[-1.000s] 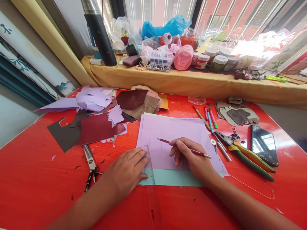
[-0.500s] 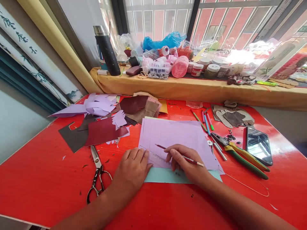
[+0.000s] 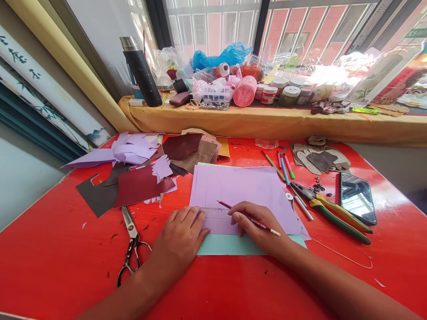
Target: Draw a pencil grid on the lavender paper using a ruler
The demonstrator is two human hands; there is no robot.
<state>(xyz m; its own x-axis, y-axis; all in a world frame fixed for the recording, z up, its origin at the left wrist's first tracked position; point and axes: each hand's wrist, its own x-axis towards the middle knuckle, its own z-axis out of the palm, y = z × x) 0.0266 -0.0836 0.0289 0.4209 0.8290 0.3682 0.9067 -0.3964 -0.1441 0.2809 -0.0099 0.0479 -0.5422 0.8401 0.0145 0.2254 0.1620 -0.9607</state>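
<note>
On a stack of purple paper (image 3: 243, 184) lies a clear ruler (image 3: 215, 213), now almost level. My left hand (image 3: 183, 231) holds the ruler's left end down, fingers together, at the paper's left edge. A dark red pencil (image 3: 224, 204) is gripped in my right hand (image 3: 255, 222), its tip pointing up and left just above the ruler. Whether the tip touches the paper I cannot tell. Faint drawn lines cross the top sheet. A light green-blue sheet (image 3: 230, 245) sticks out beneath the purple stack, below both hands.
Scissors (image 3: 131, 240) lie left of my left arm, below leather pieces (image 3: 143, 184) and purple scraps (image 3: 133, 149). Right of the paper are pliers (image 3: 328, 211), a phone (image 3: 357, 198) and several markers (image 3: 283, 169). A flask (image 3: 142, 73) and jars (image 3: 268, 94) stand on the sill.
The ruler has turned from a slant to nearly level on the purple paper. My right hand and the pencil have shifted slightly. The whole view has also moved a little.
</note>
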